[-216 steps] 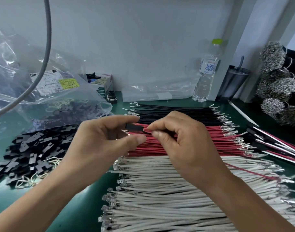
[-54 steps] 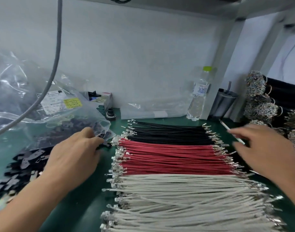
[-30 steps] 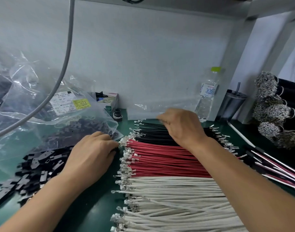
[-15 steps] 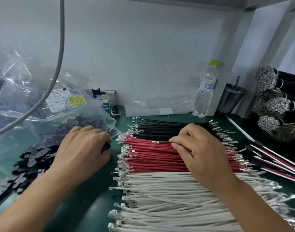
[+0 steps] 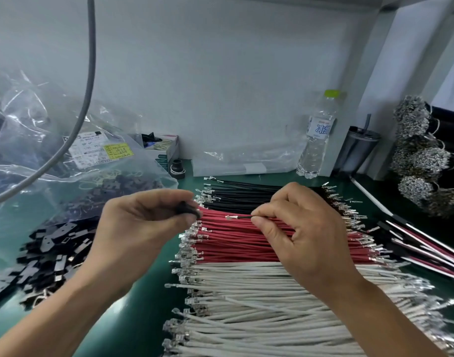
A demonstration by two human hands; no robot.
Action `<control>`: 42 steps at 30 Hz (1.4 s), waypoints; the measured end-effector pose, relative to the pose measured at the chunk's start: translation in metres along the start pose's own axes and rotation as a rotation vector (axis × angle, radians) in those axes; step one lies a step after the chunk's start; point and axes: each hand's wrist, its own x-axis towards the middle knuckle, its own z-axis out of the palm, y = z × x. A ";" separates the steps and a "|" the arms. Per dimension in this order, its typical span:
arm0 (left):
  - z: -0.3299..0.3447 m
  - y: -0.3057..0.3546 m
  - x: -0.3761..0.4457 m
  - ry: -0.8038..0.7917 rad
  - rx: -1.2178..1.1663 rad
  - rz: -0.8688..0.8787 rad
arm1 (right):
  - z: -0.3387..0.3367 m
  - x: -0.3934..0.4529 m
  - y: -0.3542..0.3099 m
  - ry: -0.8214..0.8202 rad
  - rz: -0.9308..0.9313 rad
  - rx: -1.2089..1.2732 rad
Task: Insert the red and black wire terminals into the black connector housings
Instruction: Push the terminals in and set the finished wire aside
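Right hand (image 5: 305, 233) pinches a black wire (image 5: 242, 217) between thumb and forefinger, long axis running left-right, its metal terminal pointing left at the black connector housing (image 5: 187, 211) the left hand (image 5: 141, 225) grips in its fingertips; the two are near, not touching, both held above the red wires (image 5: 246, 243) on the green tabletop (image 5: 148, 305). Black wires (image 5: 236, 194) lie behind, white wires (image 5: 246, 292) in front. Clear bag (image 5: 66, 163) on the left holds more housings; its label text is too blurry. Water bottle (image 5: 317, 140) label has blue characters.
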 end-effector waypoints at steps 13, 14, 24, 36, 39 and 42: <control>0.016 0.000 -0.010 -0.131 -0.146 -0.188 | -0.002 0.003 -0.010 -0.187 0.089 0.194; 0.016 0.000 -0.010 -0.133 -0.145 -0.188 | -0.003 0.003 -0.011 -0.198 0.094 0.193; 0.016 0.004 -0.013 -0.207 -0.195 -0.235 | -0.007 0.006 -0.014 -0.272 0.128 0.287; 0.018 0.005 -0.016 -0.188 -0.051 -0.137 | 0.003 0.001 -0.021 -0.248 0.129 0.266; 0.018 0.004 -0.016 -0.187 -0.058 -0.140 | 0.003 0.000 -0.019 -0.248 0.137 0.276; 0.017 0.003 -0.017 -0.191 -0.047 -0.133 | 0.005 0.000 -0.022 -0.222 0.105 0.236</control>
